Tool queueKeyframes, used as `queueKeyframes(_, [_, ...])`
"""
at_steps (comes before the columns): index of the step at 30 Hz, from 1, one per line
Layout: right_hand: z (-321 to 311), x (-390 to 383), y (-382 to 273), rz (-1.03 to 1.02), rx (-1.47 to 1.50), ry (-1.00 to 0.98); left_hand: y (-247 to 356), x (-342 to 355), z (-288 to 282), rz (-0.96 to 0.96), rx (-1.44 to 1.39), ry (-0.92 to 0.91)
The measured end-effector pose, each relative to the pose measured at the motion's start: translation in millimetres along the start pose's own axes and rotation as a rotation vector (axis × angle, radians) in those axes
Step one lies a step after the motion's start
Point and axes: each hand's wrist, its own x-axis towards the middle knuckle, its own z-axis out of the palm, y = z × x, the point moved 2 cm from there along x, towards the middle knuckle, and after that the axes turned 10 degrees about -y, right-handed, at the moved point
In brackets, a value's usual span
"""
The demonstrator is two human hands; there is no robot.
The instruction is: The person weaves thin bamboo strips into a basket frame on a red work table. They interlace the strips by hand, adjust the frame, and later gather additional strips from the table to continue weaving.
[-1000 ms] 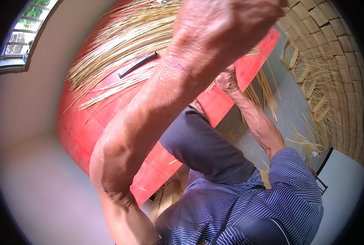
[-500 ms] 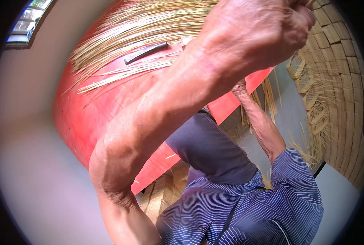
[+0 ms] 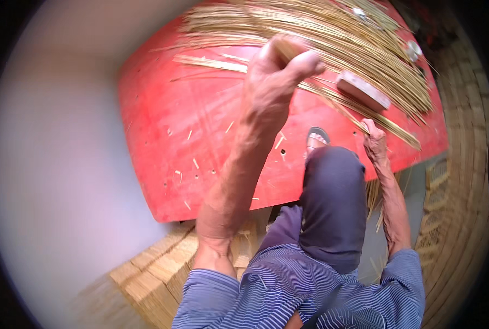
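A red board (image 3: 200, 142) lies in front of me with a big heap of thin straw-coloured sticks (image 3: 332, 38) spread over its far side. My left hand (image 3: 277, 71) is stretched out over the board, fist closed on the upper end of a thin bundle of sticks (image 3: 354, 112). The bundle slants down to the right, where my right hand (image 3: 375, 141) grips it near the board's edge. A pale wooden block (image 3: 362, 90) rests on the sticks just above the bundle.
My knee in dark trousers (image 3: 332, 203) and a sandalled foot (image 3: 316, 140) sit against the board's near edge. Stacked woven straw pieces stand at the lower left (image 3: 156, 268) and curve along the right side (image 3: 464, 208). A pale wall (image 3: 58, 153) fills the left.
My left arm, raised close to the camera before, has stretched out over the board and now looks smaller. More of the red board and the stick heap shows. My right hand stays low at the board's edge.
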Motion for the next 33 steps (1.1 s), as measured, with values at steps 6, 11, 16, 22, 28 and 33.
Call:
queueKeyframes(6, [57, 25, -4, -0.166, -0.566, -0.408, -125, -180, -170, 0.156, -0.399, 0.664])
queueKeyframes(11, [89, 22, 16, -0.220, -0.783, -0.602, -312, -299, -216, -0.295, -0.537, 1.077])
queueKeyframes(16, [95, 23, 26, -0.267, -0.828, -0.619, -362, -305, -197, -0.520, -0.704, 1.130])
queueKeyframes(22, [99, 27, 29, -0.273, -0.836, -0.605, -363, -297, -199, -0.530, -0.764, 0.887])
queueKeyframes(28, [101, 27, 37, -0.253, -0.827, -0.581, -356, -289, -201, -0.529, -0.783, 0.856])
queueKeyframes(33, [109, 27, 43, -0.236, -0.808, -0.567, -344, -282, -198, -0.511, -0.814, 0.700])
